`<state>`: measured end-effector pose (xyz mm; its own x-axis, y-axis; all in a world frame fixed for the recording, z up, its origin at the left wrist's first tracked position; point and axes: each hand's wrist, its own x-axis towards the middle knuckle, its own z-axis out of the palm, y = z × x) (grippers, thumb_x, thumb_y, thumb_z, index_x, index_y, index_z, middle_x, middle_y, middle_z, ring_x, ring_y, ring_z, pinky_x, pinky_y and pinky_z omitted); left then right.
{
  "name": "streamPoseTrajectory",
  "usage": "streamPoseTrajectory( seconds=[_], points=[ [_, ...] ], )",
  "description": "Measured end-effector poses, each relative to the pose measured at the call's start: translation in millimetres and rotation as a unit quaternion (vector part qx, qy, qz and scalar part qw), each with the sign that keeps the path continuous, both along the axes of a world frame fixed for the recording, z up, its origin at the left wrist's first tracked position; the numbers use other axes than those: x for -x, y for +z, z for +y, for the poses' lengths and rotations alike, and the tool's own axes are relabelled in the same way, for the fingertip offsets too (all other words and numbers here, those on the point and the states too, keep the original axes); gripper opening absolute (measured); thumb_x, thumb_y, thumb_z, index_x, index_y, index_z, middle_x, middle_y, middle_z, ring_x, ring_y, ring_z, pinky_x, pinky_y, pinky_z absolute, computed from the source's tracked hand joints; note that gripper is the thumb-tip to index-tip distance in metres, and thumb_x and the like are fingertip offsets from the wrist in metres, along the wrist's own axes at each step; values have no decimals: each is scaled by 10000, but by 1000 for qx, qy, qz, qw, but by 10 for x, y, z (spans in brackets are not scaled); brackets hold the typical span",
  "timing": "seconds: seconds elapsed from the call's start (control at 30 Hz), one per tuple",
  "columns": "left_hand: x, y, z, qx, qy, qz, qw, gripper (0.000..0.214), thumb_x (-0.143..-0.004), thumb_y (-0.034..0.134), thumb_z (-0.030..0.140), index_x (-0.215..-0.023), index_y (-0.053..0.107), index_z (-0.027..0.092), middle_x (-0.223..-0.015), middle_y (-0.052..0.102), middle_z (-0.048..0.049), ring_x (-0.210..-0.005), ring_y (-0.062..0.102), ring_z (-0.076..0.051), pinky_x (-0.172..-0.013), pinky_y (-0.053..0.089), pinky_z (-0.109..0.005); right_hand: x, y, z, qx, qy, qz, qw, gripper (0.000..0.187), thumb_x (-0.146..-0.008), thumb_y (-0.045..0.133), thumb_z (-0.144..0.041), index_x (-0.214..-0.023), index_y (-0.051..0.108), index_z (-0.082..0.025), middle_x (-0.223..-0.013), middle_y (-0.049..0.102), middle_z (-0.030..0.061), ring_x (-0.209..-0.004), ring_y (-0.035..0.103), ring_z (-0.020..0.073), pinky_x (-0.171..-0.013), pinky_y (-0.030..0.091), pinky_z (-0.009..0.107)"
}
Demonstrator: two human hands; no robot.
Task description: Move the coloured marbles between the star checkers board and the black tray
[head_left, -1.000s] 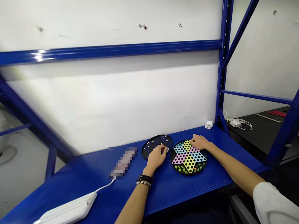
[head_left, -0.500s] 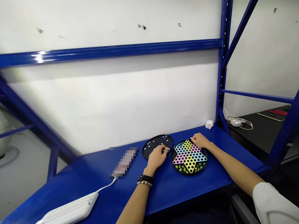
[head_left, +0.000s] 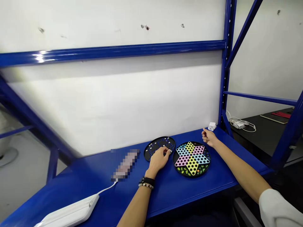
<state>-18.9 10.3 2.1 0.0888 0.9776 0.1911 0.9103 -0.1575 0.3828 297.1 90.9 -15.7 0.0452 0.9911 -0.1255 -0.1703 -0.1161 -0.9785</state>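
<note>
A round Chinese checkers board (head_left: 192, 158) with a pastel star of holes lies on the blue shelf (head_left: 180, 189). To its left sits a round black tray (head_left: 158, 144) with holes and a few small marbles. My left hand (head_left: 160, 158) rests curled on the tray's near edge, fingertips pinched at a small pale marble. My right hand (head_left: 209, 137) is lifted just beyond the board's far right rim, fingers pinched together; what they hold is too small to make out.
A small white adapter (head_left: 211, 126) sits at the back of the shelf near the blue upright (head_left: 223, 78). A white flat device (head_left: 68, 212) with a cable lies at the near left. A blurred pinkish object (head_left: 125, 164) lies left of the tray. A black table (head_left: 265, 129) stands to the right.
My right hand has lifted off the board's far edge and moved right and back, fingers pinched. My left hand has stayed at the black tray.
</note>
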Motion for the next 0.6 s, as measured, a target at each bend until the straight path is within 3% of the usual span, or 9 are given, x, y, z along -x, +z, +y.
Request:
streamPoseTrajectory(
  seconds=[0.13, 0.23, 0.3, 0.37, 0.43, 0.5, 0.6],
  points=[
    [-2, 14, -6, -8, 4, -1, 1000, 237, -936, 462, 384, -913, 644, 234, -984, 708, -36, -910, 643, -196, -736, 433, -277, -55, 24, -20, 47, 37, -3, 998, 295, -946, 402, -369, -718, 469, -195, -528, 412, -63, -346, 196, 43, -359, 201, 185],
    [-9, 28, -14, -13, 10, -2, 1000, 241, -938, 459, 387, -929, 647, 235, -997, 707, -33, -918, 642, -198, -741, 433, -280, -25, -5, -47, 33, 49, -63, 996, 301, -927, 435, -380, -695, 485, -195, -499, 359, -82, -357, 188, 53, -381, 189, 200],
    [-11, 28, -17, -10, 9, -1, 1000, 244, -940, 458, 390, -923, 645, 235, -993, 709, -31, -914, 642, -198, -739, 431, -281, 22, -40, -67, -17, 40, -146, 988, 342, -893, 504, -427, -644, 504, -192, -487, 375, -68, -389, 260, 69, -418, 224, 216],
    [-10, 22, -16, -6, 5, 0, 1000, 240, -940, 460, 390, -910, 641, 235, -982, 710, -28, -906, 642, -195, -735, 428, -279, 77, -79, -89, -105, 33, -285, 952, 372, -858, 556, -449, -595, 528, -186, -510, 457, -32, -473, 387, 102, -490, 290, 234],
    [-7, 13, -15, -5, 3, 0, 1000, 239, -940, 458, 388, -904, 637, 234, -978, 710, -27, -901, 642, -193, -728, 424, -276, 127, -109, -112, -182, 45, -420, 888, 376, -864, 547, -448, -595, 560, -187, -569, 539, -5, -577, 477, 136, -568, 331, 249],
    [-4, 8, -14, -6, 3, 1, 1000, 241, -941, 455, 390, -908, 637, 236, -984, 709, -27, -905, 641, -195, -722, 421, -276, 159, -121, -135, -203, 61, -491, 845, 376, -907, 487, -437, -634, 575, -193, -614, 573, 5, -622, 501, 147, -602, 334, 252],
    [-7, 13, -15, -3, 4, -3, 1000, 238, -937, 456, 389, -908, 636, 238, -985, 709, -25, -905, 642, -197, -718, 417, -276, 167, -104, -167, -191, 64, -546, 814, 349, -955, 414, -399, -725, 588, -202, -681, 602, 17, -651, 519, 151, -607, 325, 247]
  ],
)
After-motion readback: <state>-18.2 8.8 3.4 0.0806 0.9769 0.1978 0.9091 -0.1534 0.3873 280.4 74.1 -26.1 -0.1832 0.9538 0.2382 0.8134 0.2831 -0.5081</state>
